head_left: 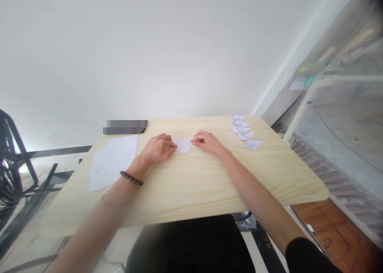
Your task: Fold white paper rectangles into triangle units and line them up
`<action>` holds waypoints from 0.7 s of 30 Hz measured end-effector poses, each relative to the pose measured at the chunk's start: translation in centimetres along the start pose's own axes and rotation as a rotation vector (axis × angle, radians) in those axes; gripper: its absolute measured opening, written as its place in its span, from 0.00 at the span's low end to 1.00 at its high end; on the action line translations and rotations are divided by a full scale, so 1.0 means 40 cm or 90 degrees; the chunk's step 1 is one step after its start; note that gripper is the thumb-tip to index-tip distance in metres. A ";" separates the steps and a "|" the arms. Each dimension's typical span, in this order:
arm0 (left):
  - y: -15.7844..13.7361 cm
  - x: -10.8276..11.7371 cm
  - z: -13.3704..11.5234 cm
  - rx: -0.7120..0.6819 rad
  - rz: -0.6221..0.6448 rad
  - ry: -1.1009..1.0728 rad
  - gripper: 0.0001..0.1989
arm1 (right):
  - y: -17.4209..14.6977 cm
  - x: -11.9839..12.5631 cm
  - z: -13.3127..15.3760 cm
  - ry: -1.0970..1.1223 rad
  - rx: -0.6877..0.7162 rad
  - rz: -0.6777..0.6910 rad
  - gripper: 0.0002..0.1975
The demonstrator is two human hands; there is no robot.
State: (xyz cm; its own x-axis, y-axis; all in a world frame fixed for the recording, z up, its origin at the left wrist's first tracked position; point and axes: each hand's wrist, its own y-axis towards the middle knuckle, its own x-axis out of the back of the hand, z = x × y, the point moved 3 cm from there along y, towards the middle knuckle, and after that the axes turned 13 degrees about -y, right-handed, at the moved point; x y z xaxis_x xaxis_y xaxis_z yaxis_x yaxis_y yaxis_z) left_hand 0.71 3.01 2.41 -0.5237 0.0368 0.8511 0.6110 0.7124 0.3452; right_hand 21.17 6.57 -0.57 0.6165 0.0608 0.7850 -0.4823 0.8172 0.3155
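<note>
A small folded piece of white paper (183,145) is stretched between my two hands, just over the middle of the table. My left hand (160,148) pinches its left corner between thumb and fingers. At the opposite corner, my right hand (208,142) grips the paper the same way. The paper's lower edge comes to a blunt point towards me. Several folded paper boats (245,135) stand in a slanting row near the table's right end.
Loose white sheets (112,159) lie in a pile on the left of the wooden table (191,189). A dark object (125,127), partly blurred out, sits behind them. A white wall rises behind the table; a black chair (18,161) stands left, a white metal frame (308,101) right.
</note>
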 end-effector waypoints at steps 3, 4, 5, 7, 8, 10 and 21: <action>-0.001 0.000 0.001 0.001 -0.002 -0.003 0.12 | 0.000 0.005 -0.003 0.009 -0.006 0.003 0.07; -0.001 -0.002 0.003 0.003 -0.005 -0.003 0.12 | 0.000 0.005 -0.003 0.006 -0.006 0.004 0.07; 0.000 -0.005 0.005 0.007 -0.010 -0.004 0.12 | 0.000 0.005 -0.002 0.002 -0.007 0.004 0.07; 0.000 -0.011 0.013 0.024 -0.027 -0.003 0.13 | -0.001 0.003 0.002 -0.006 -0.007 0.004 0.07; 0.001 -0.013 0.018 0.036 -0.039 -0.002 0.13 | -0.001 0.002 0.006 -0.010 -0.006 0.003 0.07; 0.002 -0.019 0.025 0.049 -0.042 -0.014 0.13 | -0.002 -0.001 0.014 -0.022 -0.001 -0.001 0.07; 0.006 -0.032 0.039 0.082 -0.097 -0.077 0.18 | 0.003 -0.014 0.034 -0.052 0.012 -0.068 0.04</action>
State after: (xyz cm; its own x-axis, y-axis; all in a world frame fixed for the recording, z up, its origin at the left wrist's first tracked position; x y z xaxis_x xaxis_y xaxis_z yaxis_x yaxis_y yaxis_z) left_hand 0.61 4.24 0.78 -0.6758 -0.0001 0.7371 0.4431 0.7991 0.4064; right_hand 19.92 5.83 -0.24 0.6126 -0.0736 0.7869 -0.4291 0.8051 0.4094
